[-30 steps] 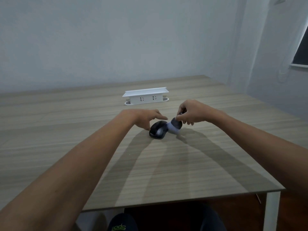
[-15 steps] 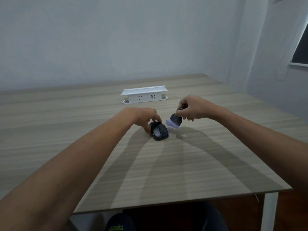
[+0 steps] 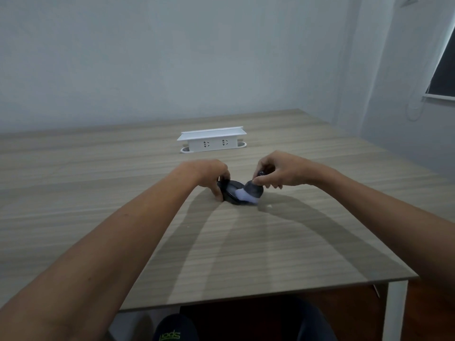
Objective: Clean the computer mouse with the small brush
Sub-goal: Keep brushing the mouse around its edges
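Two bare hands met at the middle of the wooden table [image 3: 283,242]. The left hand [image 3: 209,174] curled its fingers around the far end of the black mouse [image 3: 230,193], pinning it flat on the tabletop. The right hand [image 3: 283,172] pinched the small brush [image 3: 251,190] by its dark handle, pale bristles touching the mouse's right side. A white power strip [image 3: 211,141] sat beyond.
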{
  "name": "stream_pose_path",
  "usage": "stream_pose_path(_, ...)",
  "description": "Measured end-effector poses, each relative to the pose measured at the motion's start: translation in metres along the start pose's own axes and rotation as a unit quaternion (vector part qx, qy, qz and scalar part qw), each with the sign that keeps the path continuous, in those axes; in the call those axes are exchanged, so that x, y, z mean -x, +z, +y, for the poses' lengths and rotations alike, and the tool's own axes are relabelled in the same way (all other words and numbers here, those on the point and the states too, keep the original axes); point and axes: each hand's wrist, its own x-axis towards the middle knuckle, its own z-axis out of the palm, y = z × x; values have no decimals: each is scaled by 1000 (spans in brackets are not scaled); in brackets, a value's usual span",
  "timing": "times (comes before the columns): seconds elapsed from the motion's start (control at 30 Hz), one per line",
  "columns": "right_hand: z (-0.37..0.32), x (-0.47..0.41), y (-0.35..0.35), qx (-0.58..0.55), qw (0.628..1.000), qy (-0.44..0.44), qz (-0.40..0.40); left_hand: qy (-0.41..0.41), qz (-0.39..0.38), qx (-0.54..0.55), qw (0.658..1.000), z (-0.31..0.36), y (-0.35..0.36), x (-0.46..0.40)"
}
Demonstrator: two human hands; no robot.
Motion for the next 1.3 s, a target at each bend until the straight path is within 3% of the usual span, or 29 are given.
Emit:
stream_pose_path(0.1,1,-5,-1,108,992,17,57,-5,3,6,1000,0,1,0)
stream_pose_path(0.23,-4,-6,1,48,999,8,22,-12,9,6,1000,-1,3,-1)
stream_pose_path(0.37,-2,-8,-2,135,989,14,62,-19,6,11,1000,-2,5,-3)
stream_pose_path(0.5,-10,-6,0,53,998,-6,16,-21,13,21,999,-3,6,-4)
stream_pose_path(0.63,-5,-9,-3,130,989,0,67,-24,17,32,999,-3,9,-4)
stream_pose_path(0.77,-13,-5,-2,24,1000,-14,15,-26,20,35,999,-4,10,-3)
stream_pose_path(0.9,-3,-7,0,153,986,-4,69,-33,18,43,998,-2,10,-3)
stream_pose_path(0.97,-7,-6,0,109,990,-15,86,-33,17,44,998,-1,9,-3)
stream_pose_path(1.03,-16,-3,1,54,997,-32,47,-34,17,43,998,-1,9,-3)
stream_pose_path(1.2,-6,-9,2,178,979,-14,95,-37,22,46,998,-1,10,-2)
stream_pose_path(1.3,-13,-5,2,108,991,-33,72,-38,25,49,998,-1,10,-1)
